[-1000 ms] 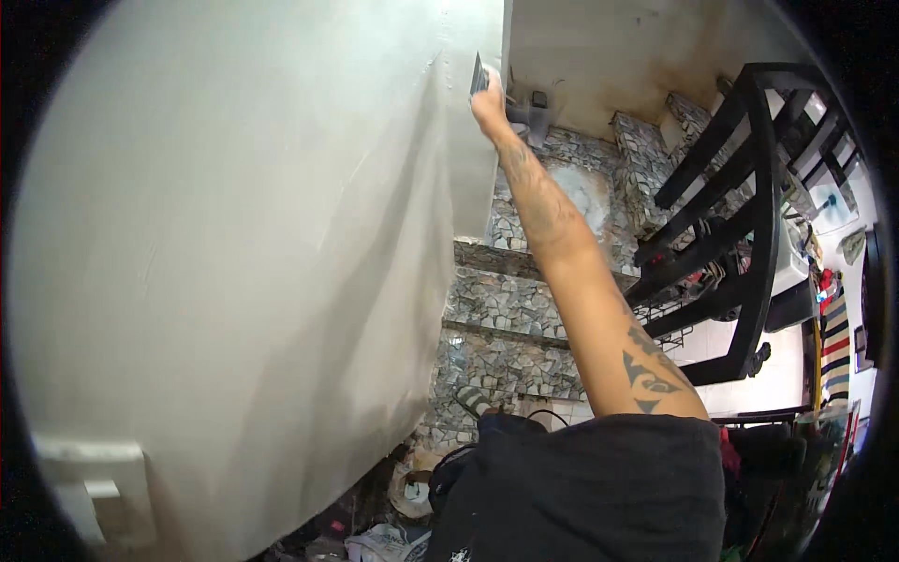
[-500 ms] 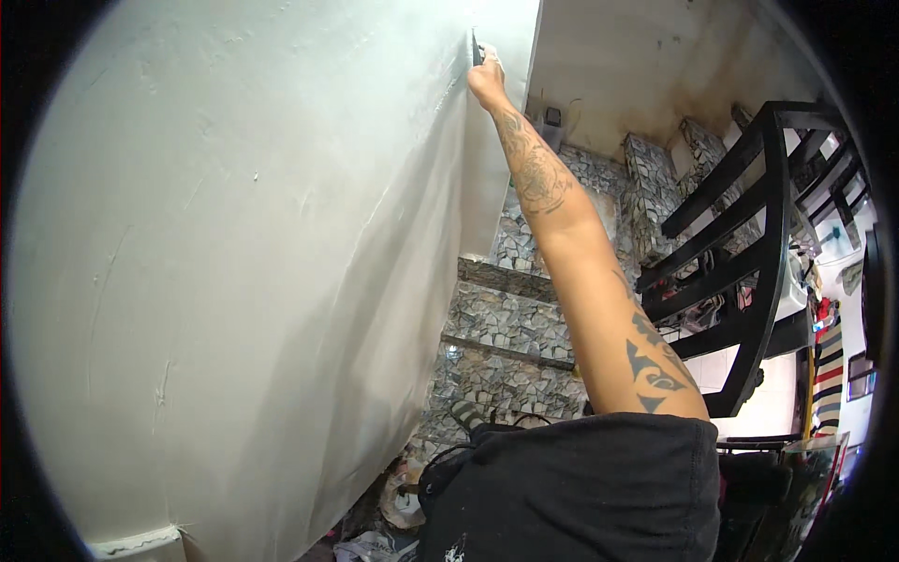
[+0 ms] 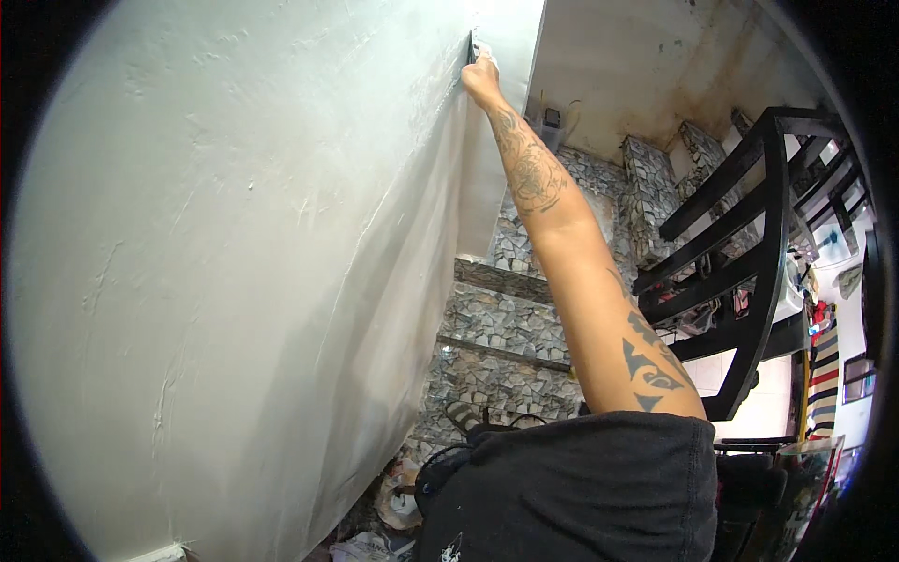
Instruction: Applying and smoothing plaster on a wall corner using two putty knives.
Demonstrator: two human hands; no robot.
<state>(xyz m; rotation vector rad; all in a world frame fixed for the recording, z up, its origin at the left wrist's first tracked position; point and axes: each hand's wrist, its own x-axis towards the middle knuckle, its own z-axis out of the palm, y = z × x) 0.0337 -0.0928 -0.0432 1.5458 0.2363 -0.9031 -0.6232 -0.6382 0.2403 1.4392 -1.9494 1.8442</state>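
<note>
My right arm reaches up and away along a pale plastered wall (image 3: 253,234). Closed round a putty knife (image 3: 471,48) with a dark blade, my right hand (image 3: 481,79) is small and far off at the top of the view. The blade shows almost edge-on and lies against the wall close to its inner corner; the handle is mostly hidden by the fingers. White smears, ridges and fine raised lines mark the wall's surface. My left hand is out of view.
Stone-patterned stairs (image 3: 506,318) run below my arm, with more steps (image 3: 646,187) turning right. A black railing (image 3: 775,215) stands to the right. A grey container (image 3: 552,126) sits by the far stained wall (image 3: 646,66). Plastic bags (image 3: 375,546) lie at the bottom.
My right hand has shifted slightly left and a little down with the putty knife, still at the wall. The view has tilted slightly, and the pale ledge at lower left shows less.
</note>
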